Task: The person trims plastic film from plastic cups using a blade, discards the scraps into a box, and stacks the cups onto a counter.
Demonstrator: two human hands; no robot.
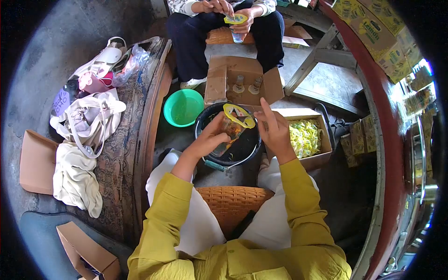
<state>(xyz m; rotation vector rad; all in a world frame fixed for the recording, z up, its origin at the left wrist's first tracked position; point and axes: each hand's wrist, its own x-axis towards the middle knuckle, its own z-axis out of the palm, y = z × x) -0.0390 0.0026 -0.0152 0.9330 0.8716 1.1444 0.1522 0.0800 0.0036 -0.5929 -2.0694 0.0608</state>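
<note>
My left hand (212, 136) is wrapped round a clear cup (232, 128) with a yellow-rimmed lid (239, 115), tilted over a black bucket (242, 151). Something orange and dark shows inside the cup. Just right of the lid is my right hand (274, 128), its index finger stretched up and the other fingers partly bent, with nothing seen in it. Beyond the bucket stands an open cardboard box (217, 84) with glass bottles (239, 83) inside. A box of yellow-green strips (305, 136) sits to the right of my right hand.
A green basin (184, 108) is left of the bucket. Opposite sits a person (224, 28) holding another yellow-lidded cup (237, 30). Bags and cloth (77, 177) lie on a wooden bench (119, 163) at left. A red-edged table (394, 140) runs along the right.
</note>
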